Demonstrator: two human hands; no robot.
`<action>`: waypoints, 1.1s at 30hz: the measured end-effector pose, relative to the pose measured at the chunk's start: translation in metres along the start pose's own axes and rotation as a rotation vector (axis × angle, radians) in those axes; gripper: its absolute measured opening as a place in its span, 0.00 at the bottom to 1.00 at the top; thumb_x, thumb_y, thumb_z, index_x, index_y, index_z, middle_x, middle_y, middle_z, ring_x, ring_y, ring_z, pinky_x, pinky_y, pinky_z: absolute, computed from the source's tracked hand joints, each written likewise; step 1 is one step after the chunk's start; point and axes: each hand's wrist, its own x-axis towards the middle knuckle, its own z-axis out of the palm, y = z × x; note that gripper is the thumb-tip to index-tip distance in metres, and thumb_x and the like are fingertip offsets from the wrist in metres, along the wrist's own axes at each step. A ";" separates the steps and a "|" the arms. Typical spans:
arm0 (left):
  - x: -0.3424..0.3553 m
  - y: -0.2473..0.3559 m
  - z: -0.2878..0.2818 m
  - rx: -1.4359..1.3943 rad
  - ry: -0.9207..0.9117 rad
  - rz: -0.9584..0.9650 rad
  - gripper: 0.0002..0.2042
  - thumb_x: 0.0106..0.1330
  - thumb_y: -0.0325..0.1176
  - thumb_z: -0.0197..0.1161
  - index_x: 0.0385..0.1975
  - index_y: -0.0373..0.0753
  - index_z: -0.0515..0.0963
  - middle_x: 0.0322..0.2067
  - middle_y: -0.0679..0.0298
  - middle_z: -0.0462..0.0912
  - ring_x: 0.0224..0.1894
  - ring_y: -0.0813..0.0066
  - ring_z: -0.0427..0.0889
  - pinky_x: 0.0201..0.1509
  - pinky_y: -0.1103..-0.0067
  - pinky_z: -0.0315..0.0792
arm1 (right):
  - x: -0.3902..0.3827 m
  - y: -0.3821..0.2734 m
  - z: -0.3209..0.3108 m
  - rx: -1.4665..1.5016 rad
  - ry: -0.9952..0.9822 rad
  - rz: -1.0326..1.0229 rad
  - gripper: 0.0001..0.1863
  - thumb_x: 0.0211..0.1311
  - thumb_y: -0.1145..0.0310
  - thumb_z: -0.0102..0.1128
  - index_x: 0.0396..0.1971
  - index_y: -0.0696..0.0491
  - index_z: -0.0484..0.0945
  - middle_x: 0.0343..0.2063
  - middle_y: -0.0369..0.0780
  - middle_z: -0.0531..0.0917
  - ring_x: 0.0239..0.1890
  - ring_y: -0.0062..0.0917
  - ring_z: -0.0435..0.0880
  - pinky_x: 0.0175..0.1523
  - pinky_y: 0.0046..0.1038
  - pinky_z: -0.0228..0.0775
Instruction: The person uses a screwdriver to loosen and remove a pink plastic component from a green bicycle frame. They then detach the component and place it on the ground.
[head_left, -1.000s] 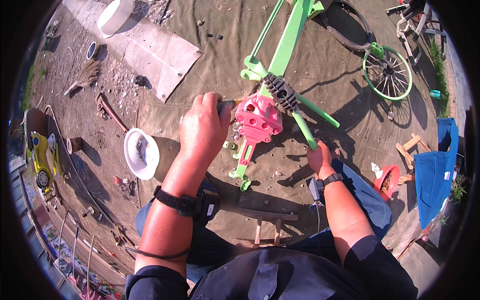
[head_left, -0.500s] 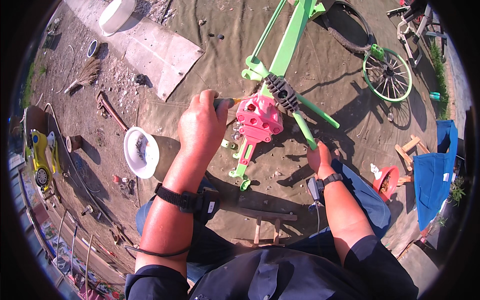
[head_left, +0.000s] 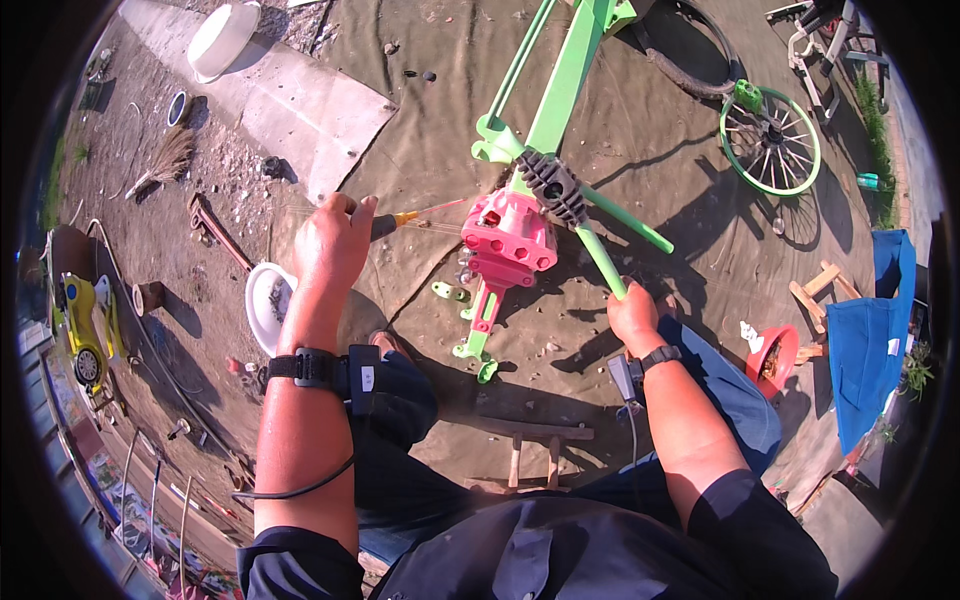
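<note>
My left hand [head_left: 332,245] is closed round the dark handle of a screwdriver [head_left: 384,226] with a yellow-orange collar. Its thin shaft, blurred, points right at a pink casting-like part [head_left: 510,240] with hexagonal recesses. A narrow gap seems to lie between tip and part. My right hand [head_left: 633,318] grips the near end of a green tube [head_left: 600,262]. That tube runs up to a black ridged piece [head_left: 553,187] at the joint of a long green frame [head_left: 560,105]. Below the pink part hangs a narrow pink-and-green arm [head_left: 484,310].
A white basin [head_left: 268,308] and a pipe wrench [head_left: 218,232] lie left. Beyond is a straw brush [head_left: 162,160]. To the right are a green-rimmed wheel [head_left: 728,160], a tire [head_left: 690,85], a red bowl [head_left: 785,355] and a blue cloth-covered stool [head_left: 865,335]. A wooden bench [head_left: 535,430] stands near me.
My left hand has pulled back to the left with the screwdriver, away from the pink part. The right hand keeps its hold on the green tube. The whole view has shifted slightly.
</note>
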 end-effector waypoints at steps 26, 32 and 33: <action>-0.092 0.022 0.108 -0.852 -0.491 -0.387 0.11 0.67 0.34 0.62 0.41 0.35 0.72 0.23 0.65 0.76 0.20 0.78 0.77 0.21 0.80 0.68 | -0.006 -0.011 -0.010 0.039 0.001 -0.011 0.17 0.64 0.62 0.58 0.50 0.50 0.80 0.40 0.50 0.86 0.46 0.48 0.84 0.49 0.43 0.77; -0.092 0.029 0.112 -1.033 -0.613 -0.371 0.07 0.69 0.32 0.62 0.33 0.41 0.70 0.21 0.69 0.72 0.19 0.79 0.73 0.19 0.81 0.65 | -0.004 -0.011 -0.008 -0.003 -0.072 0.019 0.16 0.64 0.60 0.58 0.50 0.48 0.80 0.41 0.49 0.86 0.46 0.48 0.84 0.50 0.43 0.77; -0.088 0.024 0.115 -1.114 -0.508 -0.473 0.07 0.69 0.32 0.62 0.33 0.41 0.70 0.21 0.69 0.73 0.19 0.79 0.73 0.19 0.81 0.65 | -0.002 -0.007 -0.004 -0.010 -0.076 0.014 0.17 0.64 0.59 0.59 0.51 0.48 0.79 0.43 0.48 0.85 0.47 0.47 0.85 0.50 0.44 0.77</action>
